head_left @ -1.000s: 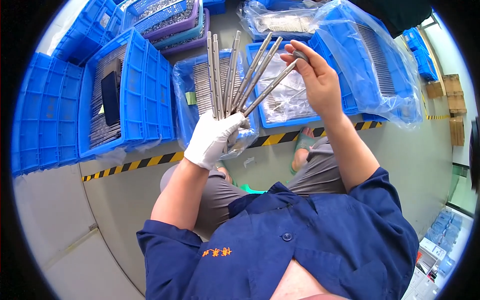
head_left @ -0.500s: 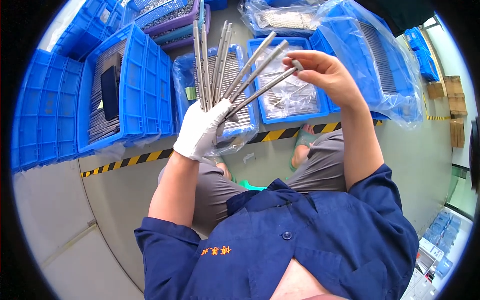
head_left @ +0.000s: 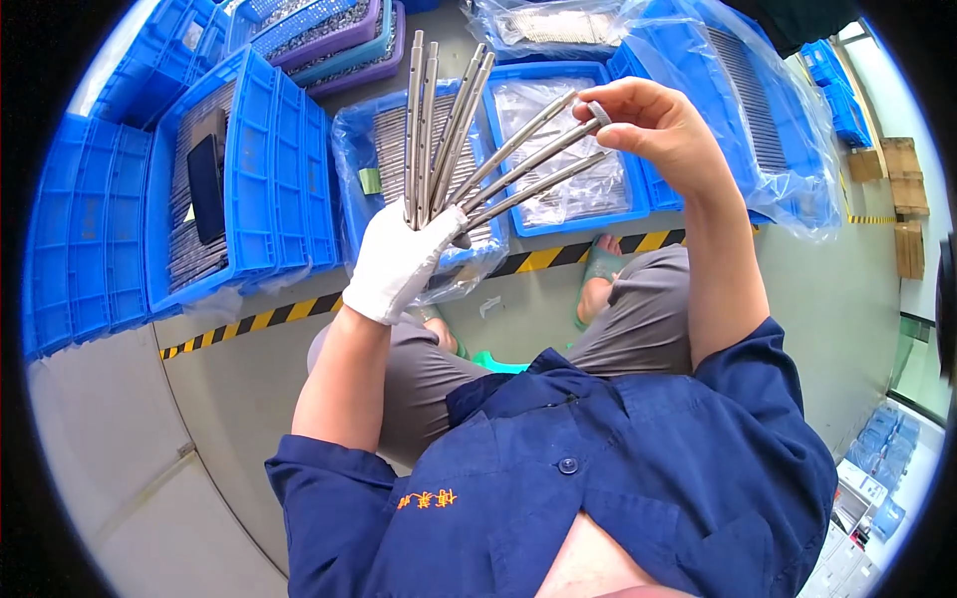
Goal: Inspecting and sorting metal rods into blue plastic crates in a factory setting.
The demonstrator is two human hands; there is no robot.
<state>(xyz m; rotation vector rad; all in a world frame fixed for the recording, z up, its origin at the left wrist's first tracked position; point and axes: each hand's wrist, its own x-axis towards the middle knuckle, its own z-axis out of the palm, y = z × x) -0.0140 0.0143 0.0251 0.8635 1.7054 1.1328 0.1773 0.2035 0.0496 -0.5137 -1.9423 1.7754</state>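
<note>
My left hand (head_left: pixel 397 257), in a white glove, is closed around the lower ends of several metal rods (head_left: pixel 427 140). These slim silver rods have small holes along their length and fan out upward and to the right. My bare right hand (head_left: pixel 663 130) pinches a small grey ribbed piece (head_left: pixel 598 113) between thumb and fingers. That piece sits at the tip of one of the right-hand rods; whether it is around the tip or only against it, I cannot tell. Below the rods is a blue crate (head_left: pixel 344 189) lined with clear plastic and filled with similar rods.
A second blue crate (head_left: pixel 563 227) holds plastic-wrapped parts. To the left, stacked blue crates (head_left: pixel 249 179) carry rods and a dark phone-like slab (head_left: pixel 206 189). Purple baskets (head_left: pixel 384 68) stand behind. At right is a plastic-draped blue crate (head_left: pixel 797 194). Striped tape (head_left: pixel 543 259) crosses the floor.
My right hand has moved slightly up with the ribbed piece, from the lowest right-hand rod's tip to the tip of the rod above it. The left hand still grips the bundle.
</note>
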